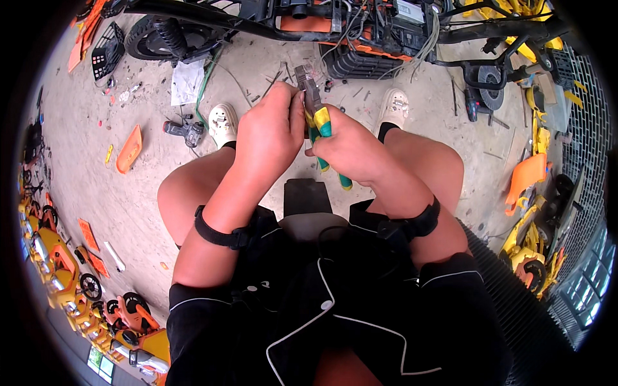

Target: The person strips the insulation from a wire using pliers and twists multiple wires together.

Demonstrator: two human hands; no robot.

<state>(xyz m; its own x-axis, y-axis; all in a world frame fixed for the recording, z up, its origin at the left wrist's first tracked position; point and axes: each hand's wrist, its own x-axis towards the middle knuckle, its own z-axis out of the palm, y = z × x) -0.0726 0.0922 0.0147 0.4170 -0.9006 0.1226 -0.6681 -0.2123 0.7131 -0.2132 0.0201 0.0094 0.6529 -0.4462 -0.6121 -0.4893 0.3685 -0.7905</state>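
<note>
In my right hand (353,147) is a pair of combination pliers (321,121) with green and yellow handles. Its metal jaws point up and away from me. Close beside the jaws, my left hand (269,126) is closed, thumb and fingers pressed together. Whatever lies in that pinch is too small or too hidden to name. Both hands are raised in front of me, between my knees and above the concrete floor. Beyond them stands a partly stripped vehicle frame (302,32) with bare cables and black and orange parts.
A cordless drill (185,132) lies by my left shoe, another drill (474,107) at the right. An orange panel (130,149) and white paper (187,82) rest on the floor. Yellow and orange parts (528,177) line the right side; small yellow vehicles (61,264) stand lower left.
</note>
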